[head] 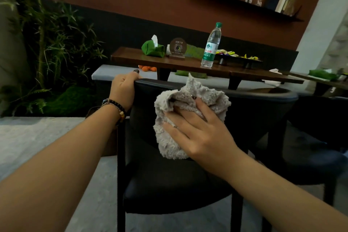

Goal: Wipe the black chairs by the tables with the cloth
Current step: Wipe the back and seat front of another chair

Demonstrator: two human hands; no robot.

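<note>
Grey fleecy cloth pressed flat against black chair back under right hand (fingers straight, spread). Left hand curled over the backrest's top edge, gripping it.

Two bare forearms are in view, entering from the lower frame edge; no sleeves are visible on either.

Left hand: a dark ring with a dark, rounded top sits on one finger. The left wrist carries stacked bracelets: a strand of dark round beads, a thinner braided or small-beaded band beside it, and at least one amber-orange bead on the underside.

Right hand: the fingernails are long; one nail near the fingertips shows a dark, glossy finish. A thin pale band appears on one finger, though detail is too fine to confirm. The right wrist is bare.
</note>
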